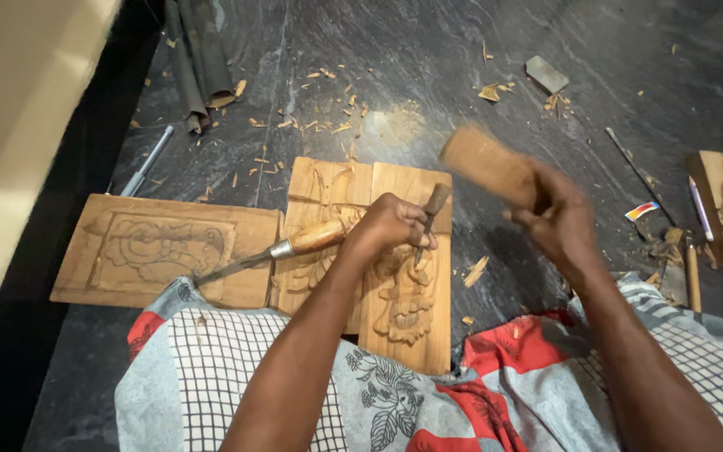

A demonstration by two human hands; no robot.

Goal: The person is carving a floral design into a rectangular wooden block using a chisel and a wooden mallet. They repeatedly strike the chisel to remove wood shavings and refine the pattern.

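Floor: dark stone (428, 50), chip-strewn
Left hand (387, 226): closed on chisel (430, 213) over carved panel (403, 285)
Right hand (558, 222): clenched round wooden mallet (487, 163)

Left hand (388, 226) closed around a chisel (430, 219), blade tip set on the carved wood panel (403, 293); a second wooden-handled chisel (282, 249) lies across the panel under the wrist; right hand (556, 219) clasps a blurred wooden mallet (487, 163) raised above; another carved board (161, 249) lies left on the dark floor (428, 50); wood chips (328, 100) scattered.
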